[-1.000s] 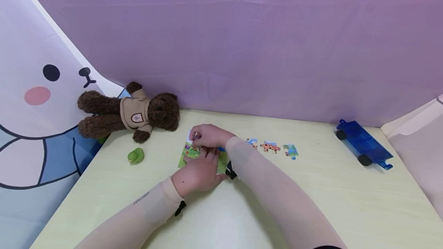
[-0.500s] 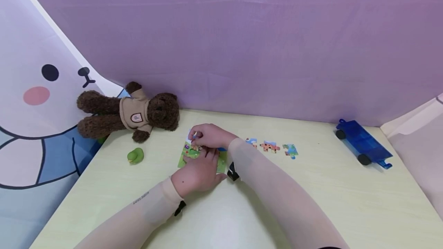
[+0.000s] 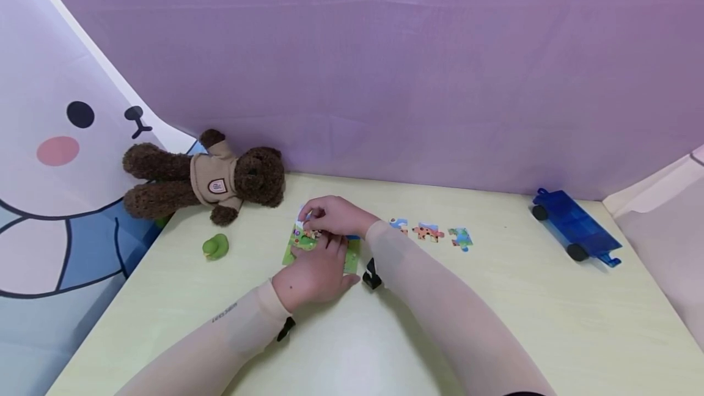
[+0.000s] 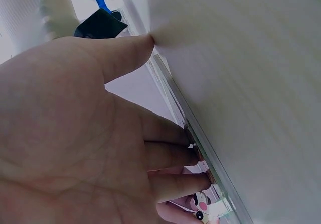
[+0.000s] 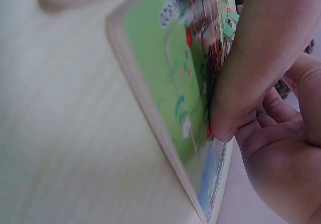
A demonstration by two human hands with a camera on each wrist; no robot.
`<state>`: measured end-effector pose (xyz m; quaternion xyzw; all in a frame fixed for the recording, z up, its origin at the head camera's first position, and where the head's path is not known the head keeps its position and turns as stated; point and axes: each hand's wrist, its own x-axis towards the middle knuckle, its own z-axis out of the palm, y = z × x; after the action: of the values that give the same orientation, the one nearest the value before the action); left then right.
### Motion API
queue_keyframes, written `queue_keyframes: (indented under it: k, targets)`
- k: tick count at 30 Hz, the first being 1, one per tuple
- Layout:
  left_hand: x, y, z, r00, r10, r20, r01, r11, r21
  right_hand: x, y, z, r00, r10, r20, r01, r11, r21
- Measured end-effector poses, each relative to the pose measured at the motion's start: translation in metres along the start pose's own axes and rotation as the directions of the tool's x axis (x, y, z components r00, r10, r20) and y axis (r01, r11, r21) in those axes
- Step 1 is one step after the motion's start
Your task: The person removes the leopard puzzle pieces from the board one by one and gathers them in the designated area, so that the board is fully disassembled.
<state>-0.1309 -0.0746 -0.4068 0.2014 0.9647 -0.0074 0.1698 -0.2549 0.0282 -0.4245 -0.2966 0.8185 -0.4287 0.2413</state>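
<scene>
A jigsaw puzzle board (image 3: 352,256) with a green and blue printed picture lies on the table in the head view, partly covered by both hands. My left hand (image 3: 316,274) lies across it with its fingers stretched over the picture and its thumb out to the side. Over the board's upper left part, my right hand (image 3: 338,216) has its fingers curled, pinching what appears to be a small puzzle piece mostly hidden by them. The right wrist view shows the green board (image 5: 155,68) from the side, with the right thumb (image 5: 233,108) low at its surface.
Three loose puzzle pieces (image 3: 428,232) lie in a row right of the board. A brown teddy bear (image 3: 217,179) and a green toy duck (image 3: 216,247) are on the left. A blue toy wagon (image 3: 576,226) stands at the far right, near the purple backdrop (image 3: 385,78).
The right hand has shifted very slightly over the board's upper left part, its fingers still curled. The left hand keeps its place.
</scene>
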Motion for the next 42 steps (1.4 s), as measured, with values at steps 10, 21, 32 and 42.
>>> queue_keyframes:
  k: [10,21,32,42]
  targets:
    - [0.003,0.001,-0.001,0.999,-0.012,0.035,0.013,1.0,-0.016,0.0,0.003,-0.002,0.998,0.01,-0.058,-0.01,1.0,0.006]
    - [0.004,0.0,0.0,0.998,-0.024,0.061,0.027,0.998,-0.052,-0.012,0.007,-0.029,0.986,0.061,-0.153,-0.049,0.995,0.082]
    - [0.004,-0.002,0.001,0.998,-0.009,0.057,0.012,0.999,-0.045,-0.066,0.024,-0.076,0.964,0.153,-0.218,-0.132,0.986,0.106]
    - [0.003,-0.003,0.0,0.999,0.001,0.051,0.002,0.999,-0.054,-0.112,0.046,-0.098,0.93,0.249,-0.271,-0.22,0.967,0.132]
